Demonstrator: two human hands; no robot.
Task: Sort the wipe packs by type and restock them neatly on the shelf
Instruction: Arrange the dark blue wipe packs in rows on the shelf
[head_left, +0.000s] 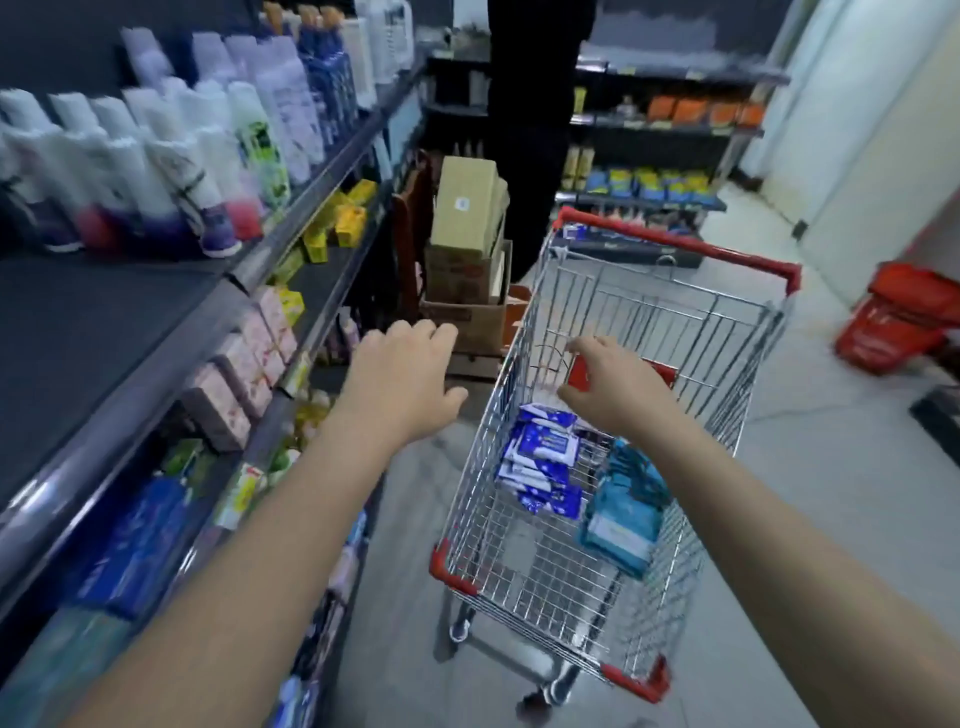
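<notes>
Two hands, one cart

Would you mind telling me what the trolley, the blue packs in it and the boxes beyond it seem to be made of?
Trolley: shiny metal wire, probably plated steel, judging by its bright grid; the red corners look plastic. Blue packs: soft glossy plastic film, given their sheen and sag. Boxes: matte brown cardboard, apparently.

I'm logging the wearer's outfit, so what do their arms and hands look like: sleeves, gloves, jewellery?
No sleeves show: the left forearm and right forearm are bare. The left hand and right hand wear no gloves; no watch, bracelet or ring shows.
</notes>
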